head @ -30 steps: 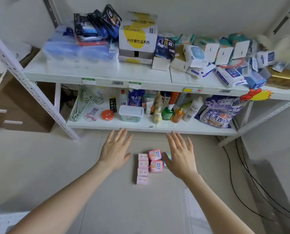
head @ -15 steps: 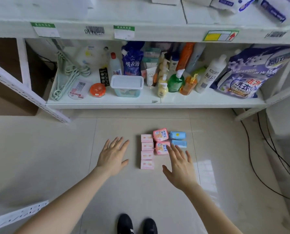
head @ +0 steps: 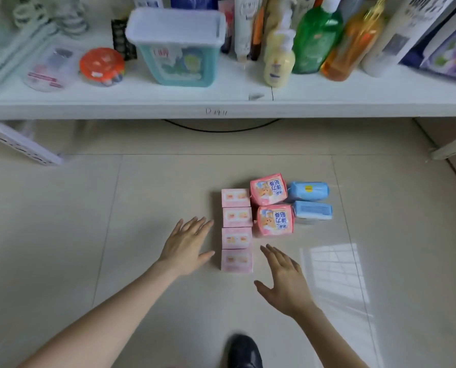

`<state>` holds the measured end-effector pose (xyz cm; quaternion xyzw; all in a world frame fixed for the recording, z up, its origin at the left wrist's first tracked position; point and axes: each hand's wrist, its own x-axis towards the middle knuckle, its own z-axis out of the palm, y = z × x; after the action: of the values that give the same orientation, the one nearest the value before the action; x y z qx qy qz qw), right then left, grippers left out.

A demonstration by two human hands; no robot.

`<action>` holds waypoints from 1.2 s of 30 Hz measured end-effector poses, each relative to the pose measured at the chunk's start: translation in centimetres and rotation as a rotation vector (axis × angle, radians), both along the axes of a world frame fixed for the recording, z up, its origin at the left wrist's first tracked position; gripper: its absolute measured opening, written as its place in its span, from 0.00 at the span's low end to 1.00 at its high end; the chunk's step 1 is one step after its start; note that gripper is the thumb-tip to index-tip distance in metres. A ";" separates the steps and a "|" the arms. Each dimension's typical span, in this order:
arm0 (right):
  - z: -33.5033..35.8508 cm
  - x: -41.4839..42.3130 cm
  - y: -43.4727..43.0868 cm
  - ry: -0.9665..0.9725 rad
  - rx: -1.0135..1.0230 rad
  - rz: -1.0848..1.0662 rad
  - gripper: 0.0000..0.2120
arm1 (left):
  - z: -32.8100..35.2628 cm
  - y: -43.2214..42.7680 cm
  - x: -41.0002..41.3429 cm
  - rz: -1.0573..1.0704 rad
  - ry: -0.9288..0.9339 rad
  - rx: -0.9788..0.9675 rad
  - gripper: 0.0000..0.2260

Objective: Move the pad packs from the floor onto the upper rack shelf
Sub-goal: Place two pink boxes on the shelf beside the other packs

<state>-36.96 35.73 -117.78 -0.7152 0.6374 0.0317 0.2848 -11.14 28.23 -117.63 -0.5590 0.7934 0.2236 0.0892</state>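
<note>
Four pale pink packs (head: 236, 217) lie unobstructed; shelf bottles (head: 317, 41) are cut off above.

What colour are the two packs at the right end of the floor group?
Light blue, seen in the head view.

On the floor (head: 115, 208), four packs form a column (head: 236, 217) running front to back. A pair (head: 274, 220) lies against its right side at the rear, and a second pair (head: 312, 209) lies right of that. The left hand (head: 185, 245) is just left of the column. The right hand (head: 285, 282) is before the first pair. Behind stands a shelf (head: 221, 110) bearing a tub (head: 179, 49) left of bottles (head: 317, 38).
</note>
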 end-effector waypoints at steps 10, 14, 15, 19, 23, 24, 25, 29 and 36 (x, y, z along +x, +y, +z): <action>-11.7 0.7 0.0 -0.065 0.014 -0.010 0.40 | -11.7 -1.5 -1.2 -0.026 0.157 -0.031 0.34; -13.4 1.3 -0.1 -0.124 -0.014 -0.039 0.36 | -14.2 -1.5 -1.3 -0.004 0.243 -0.062 0.29; -13.7 1.3 -0.1 -0.135 -0.029 -0.055 0.34 | -14.6 -1.5 -1.4 0.001 0.260 -0.069 0.28; -14.4 1.4 0.1 -0.159 -0.027 -0.083 0.28 | -15.7 -1.3 -1.5 0.028 0.312 -0.090 0.29; -14.5 1.1 0.6 -0.167 0.024 -0.061 0.28 | -16.1 -1.2 -1.9 0.052 0.317 -0.091 0.32; -14.5 1.0 0.8 -0.170 0.033 -0.060 0.28 | -16.3 -1.1 -2.1 0.061 0.316 -0.099 0.31; -14.5 0.9 1.0 -0.173 0.041 -0.062 0.28 | -16.6 -1.1 -2.2 0.074 0.317 -0.100 0.31; -14.6 0.9 1.3 -0.214 0.071 -0.069 0.30 | -16.9 -1.0 -2.7 0.128 0.357 -0.055 0.30; -14.5 0.2 1.2 -0.312 0.161 -0.139 0.27 | -16.3 -0.5 -2.0 0.195 0.402 0.094 0.27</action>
<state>-36.81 36.95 -132.30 -0.6408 0.6288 -0.0484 0.4378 -13.11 27.76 -133.98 -0.5724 0.7262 0.3749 -0.0669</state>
